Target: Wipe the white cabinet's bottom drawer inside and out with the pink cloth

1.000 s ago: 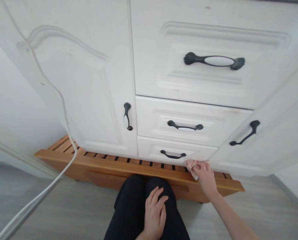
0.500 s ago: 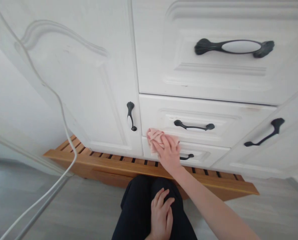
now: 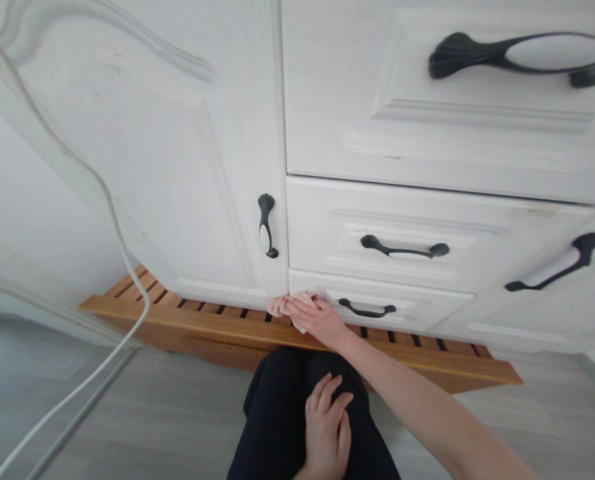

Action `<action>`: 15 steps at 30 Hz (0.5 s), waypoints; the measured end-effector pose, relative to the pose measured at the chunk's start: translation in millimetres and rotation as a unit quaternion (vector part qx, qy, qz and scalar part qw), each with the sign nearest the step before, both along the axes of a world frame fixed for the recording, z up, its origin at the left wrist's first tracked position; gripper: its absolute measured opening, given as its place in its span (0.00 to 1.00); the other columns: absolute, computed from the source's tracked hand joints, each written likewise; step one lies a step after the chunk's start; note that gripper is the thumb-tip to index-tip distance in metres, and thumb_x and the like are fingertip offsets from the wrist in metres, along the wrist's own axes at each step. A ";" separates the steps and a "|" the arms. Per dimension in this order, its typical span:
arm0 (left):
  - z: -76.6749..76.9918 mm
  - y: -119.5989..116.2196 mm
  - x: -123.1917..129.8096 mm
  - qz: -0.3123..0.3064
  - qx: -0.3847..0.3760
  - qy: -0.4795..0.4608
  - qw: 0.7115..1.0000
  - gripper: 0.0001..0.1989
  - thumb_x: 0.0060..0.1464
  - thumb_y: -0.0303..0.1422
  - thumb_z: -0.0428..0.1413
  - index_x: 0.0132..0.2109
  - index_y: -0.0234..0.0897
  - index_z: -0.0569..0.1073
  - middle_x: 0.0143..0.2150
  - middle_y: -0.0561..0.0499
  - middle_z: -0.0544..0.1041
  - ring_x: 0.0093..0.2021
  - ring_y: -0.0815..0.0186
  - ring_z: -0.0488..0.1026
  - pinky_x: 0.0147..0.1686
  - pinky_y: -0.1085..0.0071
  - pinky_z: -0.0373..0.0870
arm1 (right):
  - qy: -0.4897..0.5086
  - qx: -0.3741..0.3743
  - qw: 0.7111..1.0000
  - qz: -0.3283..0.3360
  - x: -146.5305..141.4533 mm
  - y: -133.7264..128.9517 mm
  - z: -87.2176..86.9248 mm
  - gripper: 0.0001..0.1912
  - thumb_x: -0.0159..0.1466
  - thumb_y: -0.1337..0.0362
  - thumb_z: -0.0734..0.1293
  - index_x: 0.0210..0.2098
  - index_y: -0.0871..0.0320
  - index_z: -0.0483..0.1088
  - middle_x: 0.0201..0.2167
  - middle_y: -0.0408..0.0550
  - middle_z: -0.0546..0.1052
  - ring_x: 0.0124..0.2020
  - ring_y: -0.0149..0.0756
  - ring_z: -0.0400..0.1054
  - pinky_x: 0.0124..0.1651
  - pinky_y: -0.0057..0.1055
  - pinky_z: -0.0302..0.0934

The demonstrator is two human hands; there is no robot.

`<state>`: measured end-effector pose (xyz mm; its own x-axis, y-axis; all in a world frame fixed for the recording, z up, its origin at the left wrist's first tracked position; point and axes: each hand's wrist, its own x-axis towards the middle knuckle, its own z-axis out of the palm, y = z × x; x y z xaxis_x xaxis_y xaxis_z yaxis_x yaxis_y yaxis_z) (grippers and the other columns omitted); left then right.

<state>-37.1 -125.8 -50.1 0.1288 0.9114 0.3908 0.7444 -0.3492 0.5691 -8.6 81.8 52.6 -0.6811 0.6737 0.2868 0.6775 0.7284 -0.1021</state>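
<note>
Pink cloth (image 3: 302, 303), partly hidden, bunched in the right hand (image 3: 326, 325).
Left hand (image 3: 327, 427) on dark trousers (image 3: 272, 427), fingers slightly spread; top handle (image 3: 497, 55) cut off.

Reaches forward and across with the right hand (image 3: 322, 323), back turned up, with fingers drawn close together and pointing left; extends the bare right forearm (image 3: 412, 407) diagonally from the lower right, with little bend at the wrist; rests the left hand (image 3: 327, 423) on the right thigh (image 3: 370, 440), back up, with fingers loosely bent, slightly parted and pointing forward.
</note>
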 end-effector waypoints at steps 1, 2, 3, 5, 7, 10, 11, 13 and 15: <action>0.4 0.1 0.0 0.000 -0.001 -0.002 1.000 0.22 0.58 0.24 0.48 0.55 0.48 0.74 0.64 0.49 0.71 0.68 0.55 0.63 0.57 0.51 0.73 | 0.006 -0.018 1.000 0.014 13.1 -0.6 -3.7 0.19 0.71 0.64 0.63 0.60 0.49 0.67 0.61 0.47 0.72 0.58 0.40 0.67 0.59 0.44 0.64; 0.9 0.3 0.0 0.000 0.000 -0.004 1.000 0.22 0.59 0.24 0.48 0.55 0.48 0.74 0.64 0.49 0.71 0.68 0.55 0.63 0.57 0.51 0.73 | 0.008 -0.018 0.999 0.036 27.4 -2.0 -7.8 0.22 0.71 0.69 0.61 0.62 0.46 0.65 0.62 0.43 0.72 0.61 0.36 0.66 0.59 0.41 0.63; 1.5 0.4 0.2 0.002 0.001 -0.007 1.000 0.22 0.59 0.24 0.48 0.55 0.48 0.74 0.64 0.49 0.71 0.68 0.55 0.63 0.56 0.52 0.73 | 0.002 0.002 0.998 0.058 42.2 -4.2 -12.1 0.28 0.70 0.73 0.58 0.65 0.43 0.62 0.63 0.39 0.72 0.63 0.33 0.63 0.59 0.37 0.63; 2.6 0.6 0.6 0.004 0.004 -0.009 1.000 0.22 0.59 0.24 0.48 0.55 0.48 0.74 0.64 0.49 0.71 0.68 0.55 0.64 0.56 0.52 0.74 | -0.025 0.079 0.993 0.089 69.6 -10.0 -20.8 0.35 0.68 0.78 0.55 0.69 0.43 0.55 0.65 0.37 0.69 0.67 0.28 0.58 0.58 0.33 0.62; 3.4 0.5 0.8 0.003 0.006 -0.010 1.000 0.21 0.59 0.24 0.48 0.55 0.48 0.74 0.64 0.49 0.71 0.67 0.56 0.64 0.57 0.52 0.73 | -0.042 0.144 0.985 0.088 91.8 -16.8 -28.1 0.39 0.65 0.80 0.55 0.71 0.46 0.51 0.67 0.38 0.67 0.68 0.26 0.56 0.56 0.31 0.62; 3.7 0.1 0.8 0.000 0.005 -0.007 1.000 0.21 0.59 0.24 0.48 0.55 0.48 0.74 0.64 0.50 0.71 0.68 0.56 0.63 0.57 0.53 0.73 | -0.063 0.173 0.981 0.059 119.1 -26.2 -33.3 0.40 0.63 0.81 0.55 0.71 0.47 0.54 0.68 0.38 0.66 0.67 0.27 0.58 0.53 0.30 0.64; 3.8 0.0 0.7 0.001 0.006 -0.005 1.000 0.21 0.59 0.24 0.48 0.55 0.48 0.74 0.64 0.50 0.71 0.68 0.56 0.63 0.57 0.53 0.74 | -0.071 0.174 0.981 0.049 128.8 -28.8 -33.7 0.39 0.63 0.81 0.55 0.70 0.48 0.55 0.68 0.38 0.66 0.67 0.28 0.59 0.52 0.31 0.65; 3.7 0.1 0.4 0.002 0.009 -0.001 1.000 0.21 0.59 0.24 0.48 0.55 0.49 0.74 0.64 0.51 0.71 0.67 0.57 0.64 0.56 0.54 0.74 | -0.089 0.169 0.981 0.033 151.3 -33.7 -33.0 0.38 0.64 0.80 0.55 0.70 0.48 0.56 0.68 0.39 0.65 0.66 0.30 0.60 0.52 0.33 0.66; 3.6 0.3 0.3 0.004 0.017 0.001 1.000 0.21 0.59 0.24 0.48 0.54 0.49 0.74 0.63 0.51 0.72 0.67 0.57 0.64 0.56 0.54 0.74 | -0.102 0.166 0.981 0.023 178.6 -38.5 -31.7 0.39 0.63 0.81 0.55 0.68 0.47 0.58 0.67 0.40 0.67 0.64 0.31 0.63 0.55 0.36 0.65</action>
<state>-36.8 -125.6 -46.5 0.1221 0.8985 0.4216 0.7485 -0.3623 0.5554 170.0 43.3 20.8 -0.7746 0.5335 0.3396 0.6248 0.7285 0.2808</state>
